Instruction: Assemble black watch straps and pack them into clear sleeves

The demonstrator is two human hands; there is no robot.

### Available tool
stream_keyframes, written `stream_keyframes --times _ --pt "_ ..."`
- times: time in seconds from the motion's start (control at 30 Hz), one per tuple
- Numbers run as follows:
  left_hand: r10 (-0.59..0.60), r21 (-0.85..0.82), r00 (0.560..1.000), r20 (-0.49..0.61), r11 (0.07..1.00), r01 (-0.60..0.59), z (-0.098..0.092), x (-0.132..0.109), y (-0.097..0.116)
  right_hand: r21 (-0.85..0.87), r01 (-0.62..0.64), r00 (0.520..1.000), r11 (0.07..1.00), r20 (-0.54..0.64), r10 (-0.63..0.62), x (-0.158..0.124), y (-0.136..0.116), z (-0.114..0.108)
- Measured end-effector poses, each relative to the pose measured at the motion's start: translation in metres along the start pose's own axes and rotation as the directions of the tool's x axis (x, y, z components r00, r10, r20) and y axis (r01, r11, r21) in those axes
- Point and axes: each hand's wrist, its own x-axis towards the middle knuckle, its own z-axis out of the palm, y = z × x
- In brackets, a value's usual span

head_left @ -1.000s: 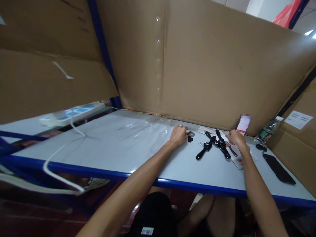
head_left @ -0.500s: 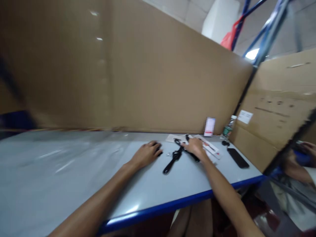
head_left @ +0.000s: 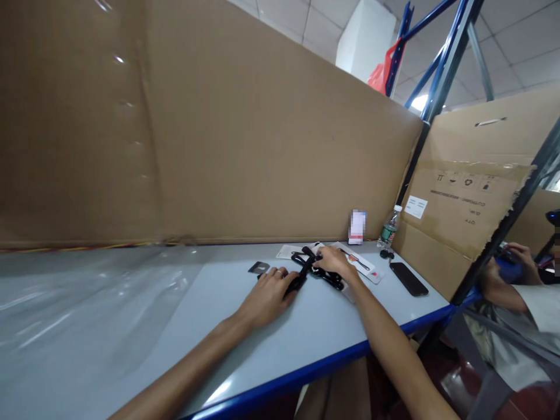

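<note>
My left hand (head_left: 269,297) is closed over one end of a black long-handled tool (head_left: 298,282), its fingers and thumb round the shaft. The tool lies low over the table, partly hidden under that hand. My right hand (head_left: 333,261) pinches at the tool's other end, where a bundled black cord (head_left: 299,257) loops. Below the right hand lies a second black piece (head_left: 330,278), partly covered. By my left fingertips is a small dark flat card (head_left: 258,268) with a pale mark. Under and behind the right hand sits white printed packaging (head_left: 363,265) picturing a slim tool.
A propped phone-like screen (head_left: 357,227), a water bottle (head_left: 388,228), a small black object (head_left: 387,254) and a black phone (head_left: 408,279) stand or lie at the right. Clear plastic sheeting (head_left: 109,303) covers the left side. Cardboard walls (head_left: 271,134) enclose the table. A co-worker's hands (head_left: 516,262) show far right.
My left hand has moved towards the right hand and closed on the black tool, which lay apart from it before. The dark card now shows beside it. The view has shifted right.
</note>
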Motion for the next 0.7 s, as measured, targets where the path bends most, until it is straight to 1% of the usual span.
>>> stream_keyframes --times 0.1,0.2,0.37,0.53,0.63,0.7 --pt "-0.080 0.060 0.996 0.038 0.995 0.078 -0.015 -0.002 0.000 -0.015 -0.040 0.999 0.999 0.022 0.041 0.000 0.009 -0.008" --pt "-0.173 0.066 0.981 0.085 0.984 0.167 -0.022 -0.002 0.001 -0.026 -0.073 0.996 0.997 0.041 0.074 0.001 0.013 -0.012" --pt "-0.284 -0.027 0.957 0.054 0.958 0.285 -0.021 0.002 -0.001 -0.038 -0.106 0.992 0.994 0.060 0.108 0.003 0.023 -0.016" --pt "-0.327 -0.130 0.945 0.007 0.937 0.325 -0.018 0.004 -0.008 -0.036 -0.114 0.991 0.993 0.066 0.116 0.005 0.028 -0.016" --pt "-0.340 -0.123 0.940 0.017 0.933 0.339 -0.018 0.003 -0.008 -0.026 -0.118 0.991 0.993 0.062 0.120 0.006 0.029 -0.015" --pt "-0.345 -0.098 0.938 0.018 0.933 0.346 -0.017 0.003 -0.007 -0.006 -0.151 0.988 0.988 0.014 0.151 0.007 0.032 -0.015"
